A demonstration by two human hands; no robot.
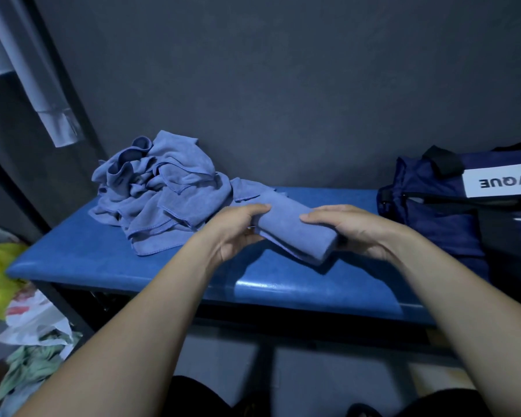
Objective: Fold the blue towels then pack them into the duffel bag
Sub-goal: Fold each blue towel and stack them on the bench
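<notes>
Two hands, left hand (238, 228) and right hand (355, 228), grip one folded towel (295, 228) beside one duffel bag (451, 212).

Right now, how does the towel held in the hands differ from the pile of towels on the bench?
The held towel is folded into a compact, smooth bundle; the towel pile is crumpled and spread loosely. The held towel is gripped at its ends by the left hand and the right hand; no hand touches the pile. The held towel is at the middle of the bench; the pile lies at its left end. Both are the same blue cloth.
</notes>
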